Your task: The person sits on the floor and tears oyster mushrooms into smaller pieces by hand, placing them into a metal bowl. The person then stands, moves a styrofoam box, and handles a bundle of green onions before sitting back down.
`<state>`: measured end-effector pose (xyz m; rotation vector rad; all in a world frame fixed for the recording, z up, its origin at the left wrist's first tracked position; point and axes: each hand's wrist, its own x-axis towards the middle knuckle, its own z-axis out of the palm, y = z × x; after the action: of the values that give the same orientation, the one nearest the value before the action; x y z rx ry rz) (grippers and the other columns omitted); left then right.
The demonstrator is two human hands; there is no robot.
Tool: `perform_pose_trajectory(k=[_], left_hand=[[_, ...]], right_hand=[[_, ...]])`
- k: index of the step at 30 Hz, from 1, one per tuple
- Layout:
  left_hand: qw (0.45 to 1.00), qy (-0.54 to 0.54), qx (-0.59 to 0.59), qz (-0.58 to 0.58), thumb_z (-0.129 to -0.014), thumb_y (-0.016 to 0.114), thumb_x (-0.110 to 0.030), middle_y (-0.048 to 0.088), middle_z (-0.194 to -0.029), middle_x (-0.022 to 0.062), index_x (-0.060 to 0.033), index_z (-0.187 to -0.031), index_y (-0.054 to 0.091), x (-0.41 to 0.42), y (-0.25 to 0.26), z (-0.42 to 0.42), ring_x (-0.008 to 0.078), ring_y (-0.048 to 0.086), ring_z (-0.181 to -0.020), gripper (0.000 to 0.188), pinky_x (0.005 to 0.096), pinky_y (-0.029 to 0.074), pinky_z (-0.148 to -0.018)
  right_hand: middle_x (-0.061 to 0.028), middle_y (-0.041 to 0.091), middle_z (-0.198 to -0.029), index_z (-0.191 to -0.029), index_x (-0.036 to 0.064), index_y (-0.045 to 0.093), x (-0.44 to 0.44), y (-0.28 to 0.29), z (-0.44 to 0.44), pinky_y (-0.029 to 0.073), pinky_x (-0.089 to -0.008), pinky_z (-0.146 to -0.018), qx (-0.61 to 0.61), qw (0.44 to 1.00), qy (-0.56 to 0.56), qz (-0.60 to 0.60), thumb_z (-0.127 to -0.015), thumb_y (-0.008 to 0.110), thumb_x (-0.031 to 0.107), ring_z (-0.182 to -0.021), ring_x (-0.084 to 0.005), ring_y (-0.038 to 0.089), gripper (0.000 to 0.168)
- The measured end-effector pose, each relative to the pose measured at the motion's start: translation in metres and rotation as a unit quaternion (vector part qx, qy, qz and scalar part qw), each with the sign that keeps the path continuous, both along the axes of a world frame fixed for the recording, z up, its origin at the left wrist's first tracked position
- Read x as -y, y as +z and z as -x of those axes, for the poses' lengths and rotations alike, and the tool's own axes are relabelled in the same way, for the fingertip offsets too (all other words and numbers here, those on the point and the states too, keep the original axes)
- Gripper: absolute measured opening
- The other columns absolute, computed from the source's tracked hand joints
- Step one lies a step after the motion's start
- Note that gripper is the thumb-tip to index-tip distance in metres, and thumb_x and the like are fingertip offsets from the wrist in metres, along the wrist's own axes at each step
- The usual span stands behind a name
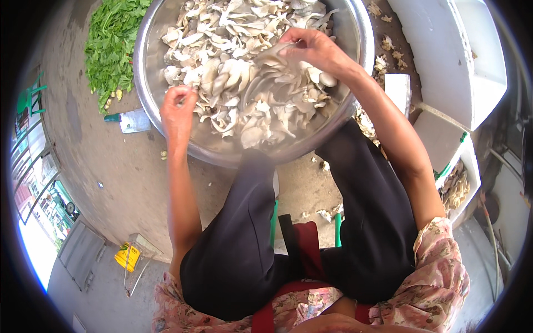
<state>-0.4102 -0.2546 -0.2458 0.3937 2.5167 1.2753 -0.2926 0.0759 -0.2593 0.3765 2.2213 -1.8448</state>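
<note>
A wide stainless-steel basin [143,75] in front of my knees holds a heap of torn oyster mushrooms [233,77]. Over the right part of the heap, my right hand [318,52] pinches a greyish oyster mushroom piece [275,54], blurred by motion. My left hand [179,109] is above the basin's left rim, thumb and forefinger curled together beside the mushrooms. Whether a small bit is between those fingertips cannot be made out.
Left of the basin lie green leafy vegetables [112,45] and a cleaver [134,120] with a green handle. White foam boxes [441,50] stand at right; one holds more mushrooms [456,189]. Mushroom scraps [387,43] litter the floor. A yellow container [127,257] is behind left.
</note>
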Motion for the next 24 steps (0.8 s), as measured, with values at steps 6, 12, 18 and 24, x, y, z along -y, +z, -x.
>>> perform_pose_trajectory(k=[6, 12, 18, 24], left_hand=[[0.992, -0.046, 0.052, -0.106, -0.088, 0.069, -0.011, 0.062, -0.11, 0.0079, -0.0015, -0.117, 0.062, -0.068, 0.037, -0.012, 0.0147, 0.059, -0.095, 0.032, 0.0285, 0.049, -0.085], [0.933, -0.123, 0.21, -0.264, -0.087, 0.07, -0.013, 0.069, -0.092, 0.0049, 0.0016, -0.114, 0.062, -0.143, 0.029, -0.015, 0.0064, 0.061, -0.078, 0.031, 0.0199, 0.047, -0.07], [0.939, -0.078, 0.241, -0.231, -0.089, 0.067, -0.007, 0.067, -0.099, 0.0068, 0.0048, -0.11, 0.063, -0.152, 0.031, -0.016, 0.0114, 0.063, -0.083, 0.025, 0.0251, 0.05, -0.082], [0.904, -0.028, 0.284, -0.317, -0.088, 0.064, -0.003, 0.068, -0.097, 0.0073, 0.0055, -0.111, 0.063, -0.143, 0.024, -0.006, 0.013, 0.065, -0.085, 0.024, 0.0265, 0.049, -0.085]], right_hand=[[0.0014, 0.067, -0.087, -0.103, 0.006, 0.068, -0.006, 0.033, 0.0, 0.046, -0.0233, -0.074, 0.007, 0.983, -0.099, 0.155, -0.086, 0.073, 0.026, -0.078, -0.0054, 0.059, 0.027], [0.0022, 0.065, -0.084, -0.102, 0.005, 0.067, 0.003, 0.063, 0.012, 0.044, -0.0233, -0.07, -0.049, 0.993, -0.076, 0.081, -0.085, 0.073, 0.03, -0.077, -0.005, 0.057, 0.03], [-0.0008, 0.065, -0.072, -0.084, 0.002, 0.066, 0.009, 0.041, 0.02, 0.047, -0.0245, -0.061, -0.119, 0.982, -0.121, -0.089, -0.08, 0.064, 0.015, -0.066, -0.0085, 0.06, 0.013], [-0.0043, 0.067, -0.08, -0.095, 0.001, 0.066, -0.041, 0.001, -0.003, 0.054, -0.0257, -0.072, -0.049, 0.976, -0.214, 0.015, -0.085, 0.065, 0.015, -0.073, -0.0096, 0.063, 0.017]])
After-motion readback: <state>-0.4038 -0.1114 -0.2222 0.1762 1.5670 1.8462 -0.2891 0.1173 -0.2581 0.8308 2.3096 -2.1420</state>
